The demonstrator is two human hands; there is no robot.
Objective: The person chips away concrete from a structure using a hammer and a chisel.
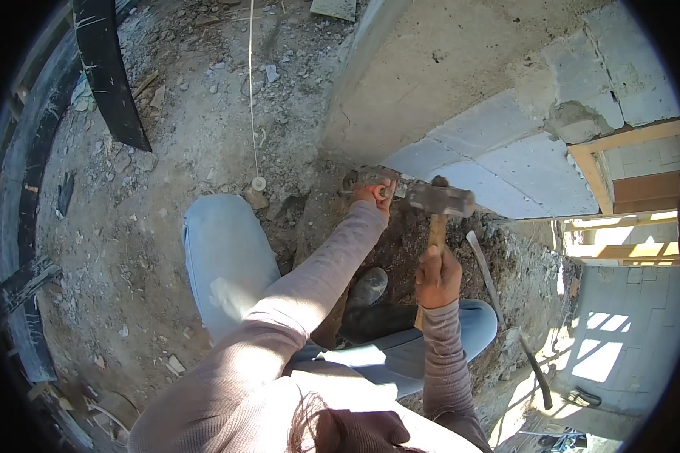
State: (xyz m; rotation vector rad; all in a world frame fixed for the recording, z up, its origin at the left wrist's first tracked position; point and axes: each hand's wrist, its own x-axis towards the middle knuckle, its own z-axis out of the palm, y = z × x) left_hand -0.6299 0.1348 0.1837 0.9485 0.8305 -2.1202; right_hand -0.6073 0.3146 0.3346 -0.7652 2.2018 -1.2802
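Looks like a building site to me: bare dirt ground strewn with rubble, rough block wall and an unfinished timber-framed opening.

We see a wide black strip angled over the rubble-strewn dirt floor, and near it a thin white cord running to a small round white piece. On our right, a wooden frame stands above a pale block wall marked by bright sunlit patches.
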